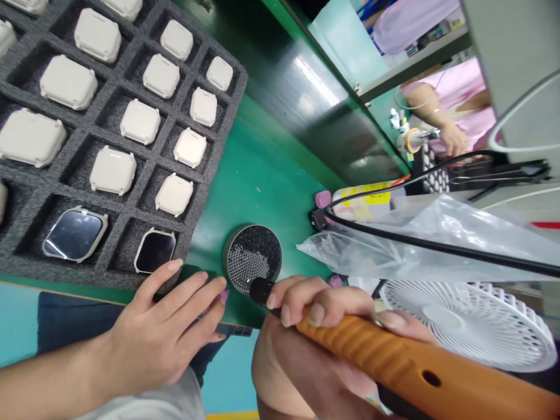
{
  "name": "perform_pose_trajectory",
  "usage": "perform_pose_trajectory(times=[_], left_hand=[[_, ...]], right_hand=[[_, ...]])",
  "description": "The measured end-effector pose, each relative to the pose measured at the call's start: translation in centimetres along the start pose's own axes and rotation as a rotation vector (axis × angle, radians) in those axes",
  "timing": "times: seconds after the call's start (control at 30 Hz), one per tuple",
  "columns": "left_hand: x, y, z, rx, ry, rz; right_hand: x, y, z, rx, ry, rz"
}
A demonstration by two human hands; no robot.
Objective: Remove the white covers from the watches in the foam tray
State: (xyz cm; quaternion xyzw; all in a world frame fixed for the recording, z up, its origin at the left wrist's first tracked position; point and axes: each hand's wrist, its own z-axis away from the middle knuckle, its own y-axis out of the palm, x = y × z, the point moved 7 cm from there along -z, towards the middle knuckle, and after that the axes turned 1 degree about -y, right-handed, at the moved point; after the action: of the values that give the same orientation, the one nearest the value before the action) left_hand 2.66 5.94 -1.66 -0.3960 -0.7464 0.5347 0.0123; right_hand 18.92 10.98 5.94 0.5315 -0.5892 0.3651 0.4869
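Note:
My right hand (324,309) is wrapped round an orange electric screwdriver (371,344). The black front end of the screwdriver points into a round dish (280,262) of tiny dark screws (260,236), partly set in a dotted plate; whether the bit touches a screw is too small to tell. My left hand (170,326) is beside the foam tray's near corner, curled round a small purple piece (214,302) that the fingers mostly hide. Close to its index finger, a dark-screened watch (155,251) sits in a compartment of the grey foam tray (144,216).
White watch bodies (140,121) fill several tray compartments. A clear plastic bag (420,233), a black cable (437,242) and a white fan (459,318) crowd the right side. Small purple pieces (322,199) lie near the bag. Beyond the green table, a co-worker's hand (455,137) shows.

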Motion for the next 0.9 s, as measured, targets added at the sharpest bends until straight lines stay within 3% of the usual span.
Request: perform_pose_trajectory(times=[0.07,0.2,0.4,0.5,0.7,0.9], left_hand=[[0.0,-0.1,0.0,0.026,0.018,0.021],[0.0,-0.3,0.1,0.0,0.01,0.056],[0.0,-0.1,0.0,-0.061,-0.039,0.014],[0.0,-0.1,0.0,-0.067,-0.035,0.015],[0.2,-0.1,0.0,-0.05,-0.041,0.025],[0.1,-0.1,-0.2,-0.063,-0.035,0.029]], right_hand=[[-0.3,-0.4,0.2,-0.004,0.002,0.069],[-0.6,-1.1,0.3,0.127,0.05,0.253],[0.0,-1.6,0.0,0.194,0.086,0.317],[0.1,-0.6,0.2,0.197,0.037,0.273],[0.6,1.2,0.7,0.163,-0.119,-0.035],[0.3,1.8,0.8,0.187,-0.149,-0.028]])
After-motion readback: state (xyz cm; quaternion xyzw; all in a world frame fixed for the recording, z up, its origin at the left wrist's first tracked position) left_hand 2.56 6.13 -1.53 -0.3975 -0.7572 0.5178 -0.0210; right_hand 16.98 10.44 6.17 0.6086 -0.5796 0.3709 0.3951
